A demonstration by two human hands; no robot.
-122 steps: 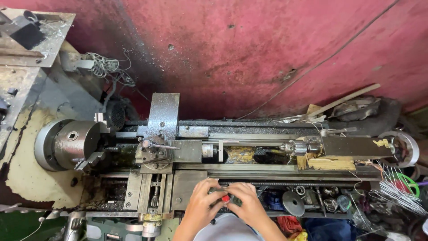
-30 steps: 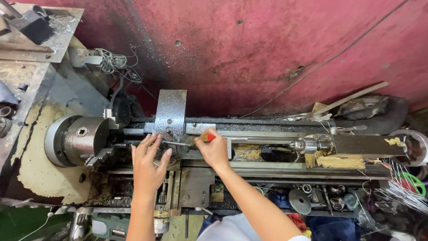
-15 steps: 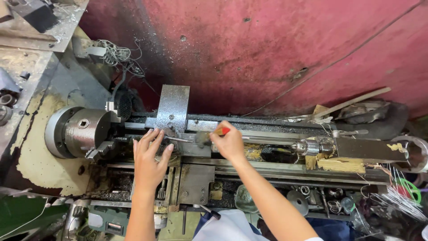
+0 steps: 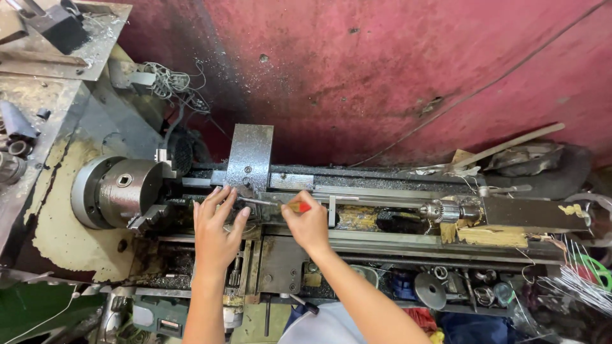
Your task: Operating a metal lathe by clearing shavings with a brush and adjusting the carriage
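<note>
Screwdriver [image 4: 280, 205] clamped in right hand [image 4: 309, 224]; left hand [image 4: 215, 230] spread flat beside chuck [image 4: 118, 191], grip apart.

My right grip [image 4: 308, 224] closes on a screwdriver [image 4: 280, 206] with a glossy red-and-yellow plastic handle and a thin bare steel shaft. My left grip [image 4: 215, 230] lies on the lathe carriage [image 4: 250, 159], dull grey metal, scuffed and oily. At 9 o'clock the chuck [image 4: 118, 191] is smoother, satin steel. The lathe bed [image 4: 395, 242] is grimy metal strewn with chips. At 12 o'clock the red wall [image 4: 382, 70] looks matt, rough and stained.
</note>
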